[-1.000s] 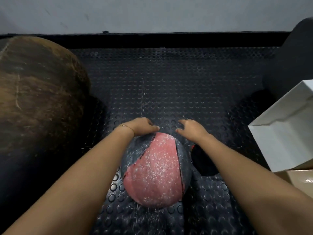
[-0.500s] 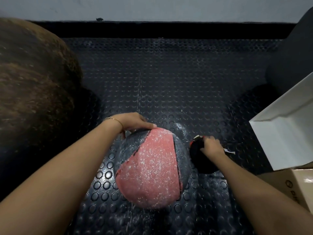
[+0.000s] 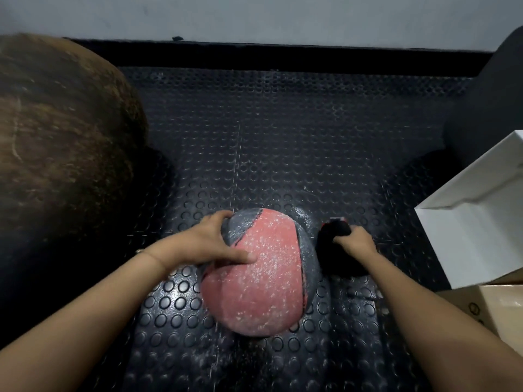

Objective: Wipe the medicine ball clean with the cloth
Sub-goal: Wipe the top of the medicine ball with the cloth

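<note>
Head camera shows the left hand (image 3: 209, 244) gripping the dusty medicine ball (image 3: 260, 281) under its fingers and the right hand (image 3: 355, 243) clutching the black cloth (image 3: 335, 258) beside the ball; I'd brace the ball firmly and wipe with the cloth bunched.

A red-and-grey medicine ball (image 3: 254, 278), speckled all over with white dust, sits on a studded black floor mat (image 3: 283, 151); a bunched black cloth (image 3: 333, 246) is just to its right.
</note>
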`<state>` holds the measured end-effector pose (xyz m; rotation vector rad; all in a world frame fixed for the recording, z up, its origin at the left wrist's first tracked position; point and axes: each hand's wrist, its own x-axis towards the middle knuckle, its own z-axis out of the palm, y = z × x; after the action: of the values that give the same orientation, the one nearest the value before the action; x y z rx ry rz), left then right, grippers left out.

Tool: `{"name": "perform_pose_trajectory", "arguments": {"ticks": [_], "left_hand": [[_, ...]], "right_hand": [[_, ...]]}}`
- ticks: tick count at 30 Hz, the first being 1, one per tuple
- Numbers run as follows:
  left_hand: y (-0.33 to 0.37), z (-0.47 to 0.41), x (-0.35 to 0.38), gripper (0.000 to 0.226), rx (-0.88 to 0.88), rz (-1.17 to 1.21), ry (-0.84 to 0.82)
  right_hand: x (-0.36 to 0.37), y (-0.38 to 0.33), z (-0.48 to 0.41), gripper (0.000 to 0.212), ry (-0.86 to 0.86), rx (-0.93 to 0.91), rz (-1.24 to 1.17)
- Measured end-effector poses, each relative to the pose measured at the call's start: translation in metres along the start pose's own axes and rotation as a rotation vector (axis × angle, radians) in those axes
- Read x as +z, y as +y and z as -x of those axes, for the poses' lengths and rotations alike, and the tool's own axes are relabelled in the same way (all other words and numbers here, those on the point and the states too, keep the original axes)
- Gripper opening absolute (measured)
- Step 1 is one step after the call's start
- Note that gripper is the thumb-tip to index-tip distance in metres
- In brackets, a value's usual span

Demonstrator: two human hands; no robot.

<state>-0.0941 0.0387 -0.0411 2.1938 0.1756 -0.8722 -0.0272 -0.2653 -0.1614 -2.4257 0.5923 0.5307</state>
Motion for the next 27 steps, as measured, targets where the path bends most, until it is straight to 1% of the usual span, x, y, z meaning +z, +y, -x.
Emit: {"name": "perform_pose_trajectory", "arguments": {"ticks": [1,3,4,5,7,9,11,13,14,16,17,18,20,21,23,24,26,27], "left_hand": [[0.005,-0.001,0.000,0.139,0.006,0.004,0.033],[0.010,0.001,0.006,0.120,0.041,0.002,0.125],[0.010,0.004,0.010,0.113,0.064,0.000,0.154],[0.008,0.006,0.016,0.111,0.084,-0.003,0.147],[-0.003,0.012,0.031,0.118,0.117,-0.036,0.097],[-0.007,0.011,0.035,0.123,0.146,-0.043,0.093],[-0.003,0.003,0.029,0.119,0.165,-0.025,0.097],[0.005,-0.003,0.021,0.114,0.172,-0.044,0.065],[0.007,-0.005,0.017,0.113,0.173,-0.057,0.050],[0.007,-0.010,0.013,0.113,0.169,-0.075,0.031],[0.007,-0.010,0.013,0.113,0.162,-0.082,0.030],[0.006,-0.011,0.013,0.114,0.152,-0.082,0.034],[0.005,-0.009,0.013,0.120,0.142,-0.067,0.041],[0.004,-0.006,0.013,0.127,0.157,-0.056,0.051],[-0.001,-0.006,0.014,0.143,0.183,-0.015,0.067],[-0.004,-0.007,0.014,0.145,0.174,0.000,0.063],[-0.003,-0.002,0.014,0.130,0.142,-0.022,0.040],[-0.004,-0.002,0.015,0.122,0.139,-0.025,0.030]], "right_hand": [[-0.007,-0.009,0.005,0.034,0.011,-0.037,-0.080],[-0.022,-0.031,0.015,0.033,0.062,-0.107,-0.170],[-0.030,-0.042,0.019,0.034,0.091,-0.136,-0.196],[-0.038,-0.053,0.023,0.036,0.117,-0.162,-0.212],[-0.055,-0.072,0.031,0.041,0.154,-0.234,-0.222],[-0.071,-0.086,0.044,0.044,0.188,-0.323,-0.213],[-0.080,-0.098,0.060,0.036,0.228,-0.398,-0.211],[-0.075,-0.109,0.077,0.031,0.254,-0.454,-0.187],[-0.068,-0.115,0.085,0.032,0.222,-0.479,-0.166],[-0.044,-0.123,0.103,0.035,0.035,-0.528,-0.108],[-0.030,-0.125,0.109,0.036,-0.032,-0.548,-0.053],[-0.018,-0.127,0.116,0.037,-0.034,-0.564,0.005],[-0.001,-0.125,0.130,0.039,0.073,-0.591,0.082],[0.006,-0.121,0.139,0.039,0.115,-0.614,0.097],[0.020,-0.105,0.163,0.044,0.185,-0.697,0.144],[0.029,-0.095,0.175,0.049,0.252,-0.743,0.197],[0.041,-0.081,0.196,0.058,0.336,-0.802,0.269],[0.043,-0.081,0.197,0.057,0.343,-0.819,0.266]]}}
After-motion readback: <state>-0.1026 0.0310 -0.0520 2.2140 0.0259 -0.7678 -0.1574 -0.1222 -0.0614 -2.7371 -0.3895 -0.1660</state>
